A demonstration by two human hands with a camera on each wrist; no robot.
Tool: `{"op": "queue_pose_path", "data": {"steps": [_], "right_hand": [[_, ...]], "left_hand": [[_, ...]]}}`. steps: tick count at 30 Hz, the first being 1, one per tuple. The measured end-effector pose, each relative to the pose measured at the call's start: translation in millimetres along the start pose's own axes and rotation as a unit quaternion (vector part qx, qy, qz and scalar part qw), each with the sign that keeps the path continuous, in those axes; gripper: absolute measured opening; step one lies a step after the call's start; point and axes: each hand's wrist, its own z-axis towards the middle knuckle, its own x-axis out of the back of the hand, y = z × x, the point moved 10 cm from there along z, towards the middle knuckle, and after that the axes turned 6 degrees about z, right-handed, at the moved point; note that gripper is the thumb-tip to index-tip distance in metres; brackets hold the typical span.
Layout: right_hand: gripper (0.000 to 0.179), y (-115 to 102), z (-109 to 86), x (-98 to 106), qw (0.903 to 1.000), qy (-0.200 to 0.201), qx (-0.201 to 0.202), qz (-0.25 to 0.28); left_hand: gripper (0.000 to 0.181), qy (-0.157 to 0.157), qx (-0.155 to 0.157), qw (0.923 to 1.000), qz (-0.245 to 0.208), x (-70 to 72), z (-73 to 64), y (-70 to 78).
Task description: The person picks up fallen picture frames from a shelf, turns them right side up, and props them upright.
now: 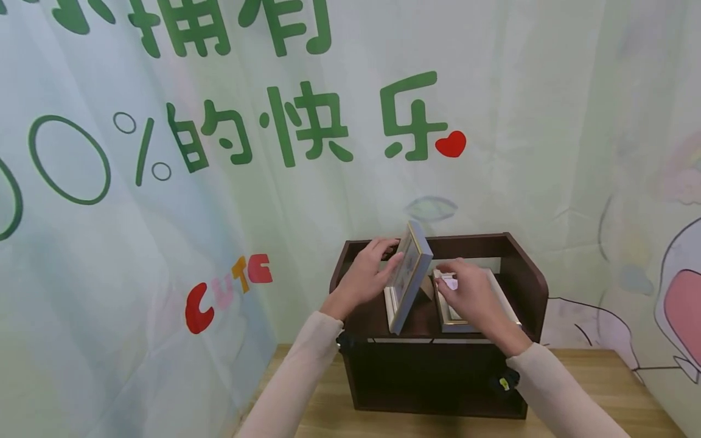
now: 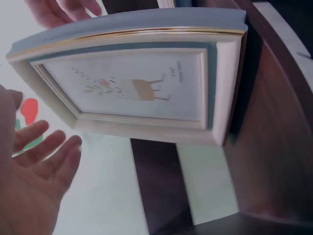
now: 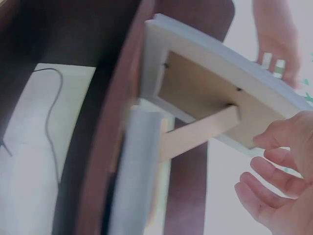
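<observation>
My left hand lies relaxed against the front of the standing picture frame on the shelf; my right hand, fingers loose behind it, rests over a flat frame.

The wall banner reads "的快乐" in green with "0%" at nine o'clock of it; "CUTE" in coloured letters sits at seven o'clock. The picture frame's small print is unreadable.
</observation>
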Motion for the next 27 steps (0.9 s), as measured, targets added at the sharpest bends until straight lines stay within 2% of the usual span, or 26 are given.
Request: {"op": "queue_pose_path", "data": {"steps": [5,9,13,20,27], "right_hand": [[0.027,-5.8,3.4,15.7,0.9986,-0.003,-0.029,0.044],[0.033,-11.5,5.8,23.2,0.9948,-0.012,-0.057,0.083],[0.037,-17.5,7.3,26.6,0.9909,-0.018,-0.078,0.108],[0.045,-27.0,8.4,25.1,0.9875,-0.022,-0.1,0.12],[0.044,-32.4,8.4,20.0,0.9859,-0.019,-0.125,0.11]], "left_hand": [[0.041,0.024,0.066,0.9957,-0.062,-4.8,1.3,-21.6],[0.04,0.04,0.105,0.9886,-0.1,-11.8,4.5,-36.6],[0.039,0.043,0.143,0.9804,-0.129,-21.4,6.1,-50.5],[0.038,0.036,0.19,0.9677,-0.162,-40.0,1.5,-73.4],[0.038,0.026,0.217,0.9582,-0.185,-57.9,-6.0,-89.5]]}}
